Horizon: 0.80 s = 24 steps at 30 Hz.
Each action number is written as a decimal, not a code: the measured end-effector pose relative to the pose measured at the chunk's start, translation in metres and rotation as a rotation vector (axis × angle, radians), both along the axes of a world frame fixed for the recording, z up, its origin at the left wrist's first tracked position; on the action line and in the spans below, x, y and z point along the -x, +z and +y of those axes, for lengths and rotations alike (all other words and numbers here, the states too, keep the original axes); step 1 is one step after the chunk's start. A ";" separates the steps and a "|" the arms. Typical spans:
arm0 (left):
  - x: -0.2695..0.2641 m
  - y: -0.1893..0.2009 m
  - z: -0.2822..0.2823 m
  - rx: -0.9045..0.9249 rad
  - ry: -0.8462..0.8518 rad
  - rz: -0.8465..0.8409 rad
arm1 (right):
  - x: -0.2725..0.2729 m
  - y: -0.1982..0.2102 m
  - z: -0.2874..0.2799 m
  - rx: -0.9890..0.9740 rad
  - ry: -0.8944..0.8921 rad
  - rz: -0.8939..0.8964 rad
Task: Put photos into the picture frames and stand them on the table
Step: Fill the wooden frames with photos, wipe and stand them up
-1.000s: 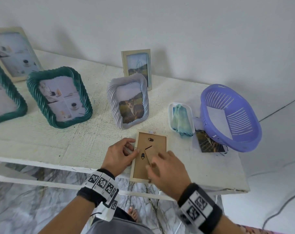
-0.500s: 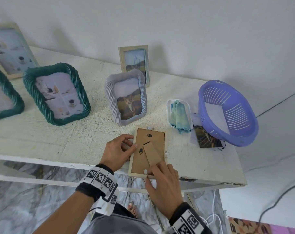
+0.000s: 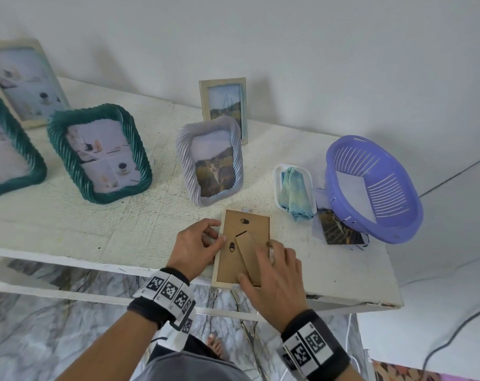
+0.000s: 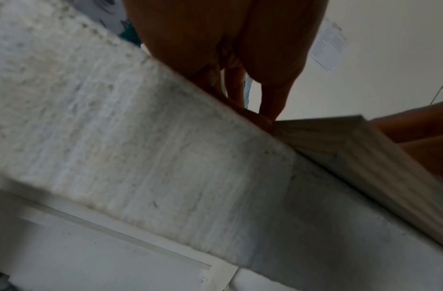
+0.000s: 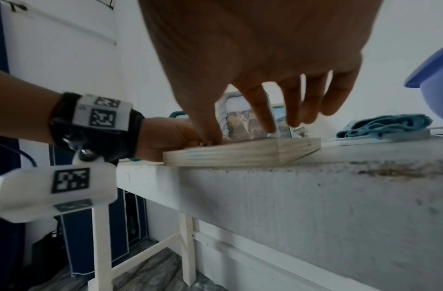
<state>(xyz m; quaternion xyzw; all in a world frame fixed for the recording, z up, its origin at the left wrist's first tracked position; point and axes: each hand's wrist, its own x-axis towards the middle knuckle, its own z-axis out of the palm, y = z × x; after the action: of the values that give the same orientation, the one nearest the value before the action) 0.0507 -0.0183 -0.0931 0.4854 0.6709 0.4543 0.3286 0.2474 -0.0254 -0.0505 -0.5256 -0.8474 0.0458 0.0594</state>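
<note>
A pale wooden frame (image 3: 250,224) lies face down at the table's front edge, brown backing up, its near end overhanging the edge. My left hand (image 3: 218,232) pinches its left rim with curled thumb and forefinger; in the left wrist view the fingertips (image 4: 262,118) press against the frame's side (image 4: 365,153). My right hand (image 3: 254,260) holds the cardboard stand flap (image 3: 247,251) between thumb and fingers. The right wrist view shows those fingers (image 5: 270,126) pointing down onto the frame (image 5: 240,153). A loose photo (image 3: 340,229) lies half under the basket.
Several filled frames stand behind: a lilac one with a cat photo (image 3: 210,160), a small wooden one (image 3: 225,108) and a green one (image 3: 100,152). A white tray with a blue cloth (image 3: 295,191) and a purple basket (image 3: 370,188) sit to the right.
My right hand drew back toward the table edge, then moved forward again along the stand flap, which now stands out from the backing. The left hand stayed on the frame's left rim.
</note>
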 end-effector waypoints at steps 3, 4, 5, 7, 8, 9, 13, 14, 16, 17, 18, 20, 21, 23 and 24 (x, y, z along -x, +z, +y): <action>0.001 -0.001 -0.006 -0.128 -0.046 0.313 | 0.009 -0.004 0.006 -0.027 -0.100 0.000; 0.002 -0.002 -0.009 -0.184 -0.079 0.469 | 0.012 -0.006 0.007 -0.022 -0.119 0.034; 0.004 -0.005 -0.012 -0.229 -0.105 0.578 | 0.014 -0.007 0.009 -0.015 -0.136 0.078; 0.010 -0.011 -0.015 -0.264 -0.141 0.607 | 0.018 -0.006 0.011 0.004 -0.153 0.165; 0.014 -0.014 -0.016 -0.266 -0.149 0.577 | 0.018 -0.005 0.012 0.014 -0.149 0.202; 0.017 -0.017 -0.016 -0.258 -0.149 0.549 | 0.018 -0.003 0.014 0.019 -0.141 0.235; 0.017 -0.018 -0.016 -0.239 -0.120 0.531 | 0.002 0.008 0.018 0.030 -0.148 0.305; 0.016 -0.017 -0.017 -0.237 -0.112 0.532 | -0.006 0.012 0.019 0.021 -0.163 0.304; 0.015 -0.017 -0.017 -0.240 -0.104 0.536 | -0.026 0.015 0.021 -0.011 -0.209 0.259; 0.015 -0.017 -0.016 -0.240 -0.101 0.534 | -0.037 0.016 0.022 -0.014 -0.238 0.215; 0.015 -0.018 -0.016 -0.241 -0.100 0.531 | -0.048 0.016 0.023 -0.006 -0.268 0.170; 0.015 -0.017 -0.016 -0.254 -0.105 0.524 | -0.067 0.012 0.023 0.027 -0.314 0.105; 0.015 -0.017 -0.016 -0.263 -0.112 0.522 | -0.073 0.009 0.022 0.040 -0.326 0.090; 0.015 -0.016 -0.016 -0.273 -0.125 0.517 | -0.082 0.002 0.021 0.055 -0.325 0.074; 0.016 -0.016 -0.017 -0.269 -0.131 0.511 | -0.084 -0.001 0.021 0.059 -0.318 0.068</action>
<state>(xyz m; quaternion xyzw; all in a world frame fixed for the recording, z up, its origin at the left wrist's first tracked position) 0.0351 -0.0349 -0.1092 0.6656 0.6328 0.3800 0.1105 0.3311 -0.0042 -0.0515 -0.6529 -0.7492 0.0784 0.0791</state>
